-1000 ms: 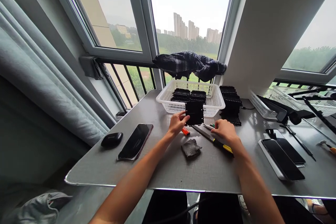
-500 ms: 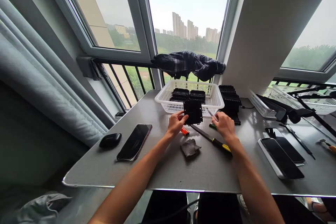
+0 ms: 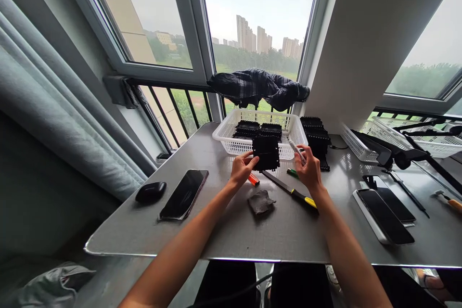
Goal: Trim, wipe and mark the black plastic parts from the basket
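A flat, square black plastic part [image 3: 266, 153] with small notches on its edges is pinched by its left side in my left hand [image 3: 243, 169]. It is held up in front of the white basket. My right hand [image 3: 309, 167] is closed around a slim, light-coloured tool like a pen or craft knife [image 3: 296, 150]. Its tip points up and left, apart from the part. Below the hands lie a file with a black and yellow handle [image 3: 303, 198], a crumpled grey cloth [image 3: 261, 202], an orange tool [image 3: 254, 179] and a green one [image 3: 292, 173].
The white plastic basket [image 3: 231, 147] holds several black parts [image 3: 247, 128]; more are stacked [image 3: 315, 137] at its right. A phone [image 3: 184, 194] and a black mouse [image 3: 150, 192] lie left. More phones [image 3: 388, 215] lie right, near a black stand arm [image 3: 400, 156].
My right hand has turned, and the slim tool's tip has swung up and slightly right, farther from the black part. The part has tilted slightly in my left hand.
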`<state>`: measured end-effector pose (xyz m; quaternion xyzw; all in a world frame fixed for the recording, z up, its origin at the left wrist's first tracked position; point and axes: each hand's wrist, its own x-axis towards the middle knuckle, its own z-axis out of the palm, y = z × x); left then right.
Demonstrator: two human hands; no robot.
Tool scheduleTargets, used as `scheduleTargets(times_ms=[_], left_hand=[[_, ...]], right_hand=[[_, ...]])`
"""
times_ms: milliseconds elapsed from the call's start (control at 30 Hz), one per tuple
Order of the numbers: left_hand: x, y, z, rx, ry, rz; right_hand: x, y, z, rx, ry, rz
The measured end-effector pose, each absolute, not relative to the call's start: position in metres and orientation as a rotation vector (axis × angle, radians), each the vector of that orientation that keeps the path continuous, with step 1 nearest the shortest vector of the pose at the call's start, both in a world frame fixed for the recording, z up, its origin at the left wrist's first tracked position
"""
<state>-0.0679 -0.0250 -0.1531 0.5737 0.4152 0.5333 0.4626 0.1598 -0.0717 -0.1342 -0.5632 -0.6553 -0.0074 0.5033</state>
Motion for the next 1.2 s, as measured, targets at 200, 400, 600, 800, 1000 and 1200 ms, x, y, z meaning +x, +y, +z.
scheduleTargets(times_ms=[200,400,600,800,1000,1200], left_hand=[[-0.066,-0.027,-0.152,1.438,1.012,1.326],[-0.064,-0.03,-0.153,1.474,0.983,1.292],[-0.063,-0.031,-0.154,1.514,0.972,1.3],[-0.061,-0.036,-0.15,1.548,0.974,1.298],[-0.059,-0.039,-0.149,1.544,0.948,1.273],[-0.059,-0.038,-0.149,1.515,0.952,1.261]], right_hand=[[0.153,-0.069,-0.134,-0.91,-1.359,0.28],[0.145,-0.076,-0.124,-0.742,-1.292,0.448],[0.136,-0.08,-0.128,-0.82,-1.256,0.429],[0.129,-0.076,-0.142,-0.986,-1.344,0.547],[0.121,-0.072,-0.15,-1.124,-1.454,0.519],[0.122,-0.073,-0.149,-1.194,-1.594,0.448]])
